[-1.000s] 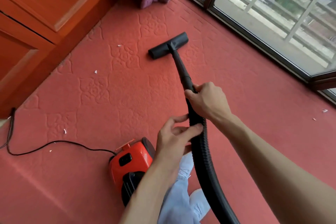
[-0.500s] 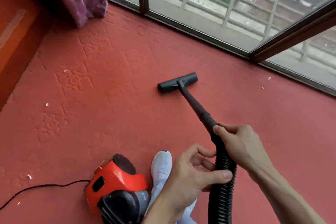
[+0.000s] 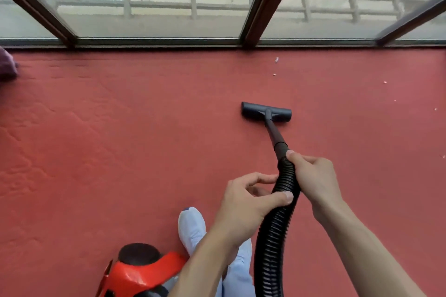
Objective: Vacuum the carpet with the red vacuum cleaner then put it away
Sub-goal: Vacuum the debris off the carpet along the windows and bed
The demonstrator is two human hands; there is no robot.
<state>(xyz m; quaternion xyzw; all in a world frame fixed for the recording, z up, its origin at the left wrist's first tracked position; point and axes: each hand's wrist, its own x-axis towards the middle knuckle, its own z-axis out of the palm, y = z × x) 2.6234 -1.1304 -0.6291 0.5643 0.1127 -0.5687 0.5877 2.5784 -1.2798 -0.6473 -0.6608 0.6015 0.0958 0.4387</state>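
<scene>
Red carpet [image 3: 120,152], embossed with a raised pattern, runs up to a floor-level window [image 3: 156,7] with dark frames, and beyond the glass we see a railing [image 3: 193,5]. A purple curtain [image 3: 7,67] shows at the far left edge, and pale scraps [image 3: 276,60] lie on the carpet near the glass. We look down on two hands holding the black ribbed hose [image 3: 272,236]. The grip of the right hand [image 3: 313,176] is wrapped round the hose's top end, where it joins the wand [image 3: 275,135]. The left hand [image 3: 246,202], just below it, has its thumb pressed across the hose and its fingers curled behind. The wand's long axis points away toward the window, leaning slightly left. It ends in the nozzle [image 3: 255,112], which lies flat on the carpet, crosswise, parallel to the window and short of it. The red vacuum cleaner [image 3: 142,272] sits on the carpet at the lower edge, just left of a pale shoe [image 3: 191,226].
</scene>
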